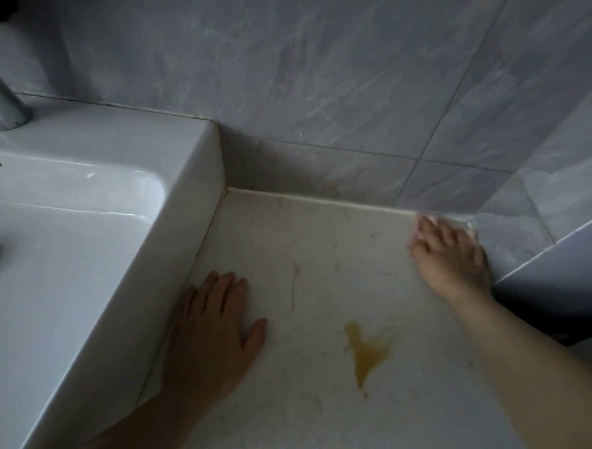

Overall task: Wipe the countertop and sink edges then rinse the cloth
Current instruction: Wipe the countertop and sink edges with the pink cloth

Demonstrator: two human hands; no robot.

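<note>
Wiping is the step in hand, I judge, and it is at the far right corner of the bench. My right grip lies there with fingers spread and fairly straight, pressing down rather than closing round anything. A pale, blurred scrap shows just past the fingertips, against the tiled wall. I take it to be the cloth, though the blur keeps me from being sure. My left grip is flat and wide on the bench, holding nothing, its edge just beside the sink.

The bench looks far from done. A yellow stain sits between my two forearms, and thin dark streaks cross the pale surface. The cloth is well apart from the sink's rim.

Next move, as I see it: draw the cloth out of the corner along the back seam, then toward me over the stain with firm, flat pressure, likely in more than one pass. My left grip will have to lift clear for the strip beside the sink. Sink edges and rinsing come after.
</note>
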